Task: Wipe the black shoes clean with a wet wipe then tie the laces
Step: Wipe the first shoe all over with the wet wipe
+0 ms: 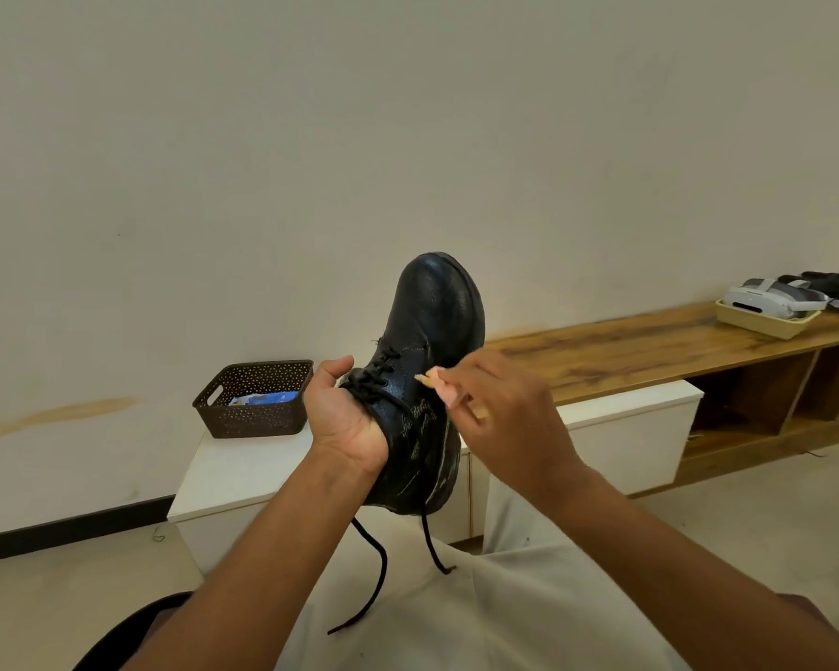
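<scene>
Loose laces (pixel 376 581) dangled over lap, black shoe (pixel 429 380) held up toe-high.
Left hand (pixel 345 418) gripped shoe collar, fingers inside; right hand (pixel 509 418) pinched soiled wet wipe (pixel 441 387) against shoe's side.

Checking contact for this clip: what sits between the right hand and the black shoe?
In the head view, a crumpled wipe, pinched in the right hand, lies between its fingers and the side of the shoe.

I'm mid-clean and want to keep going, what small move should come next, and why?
Probably drag the wipe in the right hand down the shoe side: pale smears show there, the left hand steadies it, and the laces hang untied.
</scene>
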`<state>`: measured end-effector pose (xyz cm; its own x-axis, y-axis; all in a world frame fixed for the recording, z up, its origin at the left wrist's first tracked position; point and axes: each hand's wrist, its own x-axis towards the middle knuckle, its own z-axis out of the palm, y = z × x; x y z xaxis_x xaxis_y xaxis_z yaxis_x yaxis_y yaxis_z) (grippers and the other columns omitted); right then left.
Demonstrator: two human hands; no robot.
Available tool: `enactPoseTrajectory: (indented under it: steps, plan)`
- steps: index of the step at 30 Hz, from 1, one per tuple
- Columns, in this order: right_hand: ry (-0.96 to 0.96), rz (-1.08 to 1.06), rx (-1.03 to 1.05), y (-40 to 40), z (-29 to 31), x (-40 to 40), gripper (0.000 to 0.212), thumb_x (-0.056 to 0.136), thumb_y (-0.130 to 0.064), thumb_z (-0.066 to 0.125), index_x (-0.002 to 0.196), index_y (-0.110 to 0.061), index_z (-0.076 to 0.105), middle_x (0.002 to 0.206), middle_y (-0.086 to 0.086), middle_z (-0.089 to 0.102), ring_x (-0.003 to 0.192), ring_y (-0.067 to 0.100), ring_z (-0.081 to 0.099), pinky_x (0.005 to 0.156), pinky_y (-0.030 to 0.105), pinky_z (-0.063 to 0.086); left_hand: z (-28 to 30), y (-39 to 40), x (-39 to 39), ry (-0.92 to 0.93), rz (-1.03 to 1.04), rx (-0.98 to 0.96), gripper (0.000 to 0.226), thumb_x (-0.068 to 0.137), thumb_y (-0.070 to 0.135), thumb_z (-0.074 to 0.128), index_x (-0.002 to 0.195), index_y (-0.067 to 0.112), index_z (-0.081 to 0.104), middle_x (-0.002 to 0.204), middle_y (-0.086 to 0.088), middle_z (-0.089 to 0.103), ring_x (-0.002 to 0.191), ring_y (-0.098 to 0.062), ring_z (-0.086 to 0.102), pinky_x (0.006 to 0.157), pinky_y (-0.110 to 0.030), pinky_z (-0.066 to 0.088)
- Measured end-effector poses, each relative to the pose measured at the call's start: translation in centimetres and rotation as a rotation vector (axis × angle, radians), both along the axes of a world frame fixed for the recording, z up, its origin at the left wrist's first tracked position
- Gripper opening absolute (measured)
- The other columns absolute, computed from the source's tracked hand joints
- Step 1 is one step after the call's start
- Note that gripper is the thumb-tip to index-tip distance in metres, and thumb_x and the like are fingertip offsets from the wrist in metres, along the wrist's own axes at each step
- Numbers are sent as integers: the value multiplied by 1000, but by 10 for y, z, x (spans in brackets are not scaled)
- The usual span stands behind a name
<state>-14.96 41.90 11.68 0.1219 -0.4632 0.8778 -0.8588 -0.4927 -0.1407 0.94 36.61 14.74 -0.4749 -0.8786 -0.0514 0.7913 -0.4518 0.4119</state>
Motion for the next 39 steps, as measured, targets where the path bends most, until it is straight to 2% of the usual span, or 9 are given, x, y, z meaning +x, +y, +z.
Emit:
enactPoseTrajectory:
  steps: [5,10,14,16,21,24,29,34,39]
  plan:
    - [-138,-112,-64,-15,30,-19,8,96,-13,73,98,-5,75,86,2,65,70,5,51,62,5,41,-2,-3,4,6,-7,-12,47,89,31,46,122,-1,58,116,-22,66,99,-37,67,91,-56,49]
    - [-115,-72,-23,1,-8,-9,8,90,-8,77,96,-7,72,85,0,64,72,4,49,67,5,40,-11,-7,6,-52,12,5,49,88,33,48,125,3,58,119,-18,64,108,-36,63,99,-50,46]
    - [-99,-57,0,1,-18,-10,12,87,-7,81,92,-8,70,82,-2,62,71,3,47,66,4,38,-19,-11,6,-37,43,62,61,83,32,54,141,12,48,140,-13,53,125,-33,54,103,-51,42]
    - [-168,-84,-55,-5,2,-13,12,91,-9,77,86,-8,67,78,-5,55,65,3,42,61,6,36,-23,-12,5,-27,51,88,50,84,31,55,132,19,52,142,-9,51,127,-31,53,99,-53,44]
    - [-289,-123,-115,-18,42,-16,14,95,-15,74,84,-8,69,75,-1,61,63,11,49,57,15,40,-27,-11,4,-76,44,71,38,83,31,55,120,20,53,125,-10,60,118,-32,58,94,-50,48]
    - [-289,-105,-105,-11,27,-11,19,96,-14,72,79,-8,64,73,0,56,62,14,47,56,20,38,-28,-12,5,-93,67,71,38,82,31,56,118,20,53,129,-10,59,121,-32,57,96,-49,47]
    - [-260,-81,10,4,-23,1,14,90,-10,78,84,-12,65,75,-5,56,65,6,44,60,13,38,-23,-9,4,-55,87,104,53,84,32,54,134,14,56,133,-12,59,120,-32,58,95,-47,48]
    - [-326,-78,-42,-7,12,-1,16,92,-11,77,80,-11,65,72,-5,55,62,0,42,57,11,37,-23,-8,5,-76,84,102,54,84,31,54,135,14,57,132,-11,61,121,-33,57,102,-49,43]
    - [-363,-94,-102,-21,61,-4,11,95,-16,74,86,-12,72,74,-3,64,64,10,55,57,21,46,-24,-4,5,-170,90,62,24,89,25,47,93,11,66,89,-12,71,87,-31,66,84,-44,51]
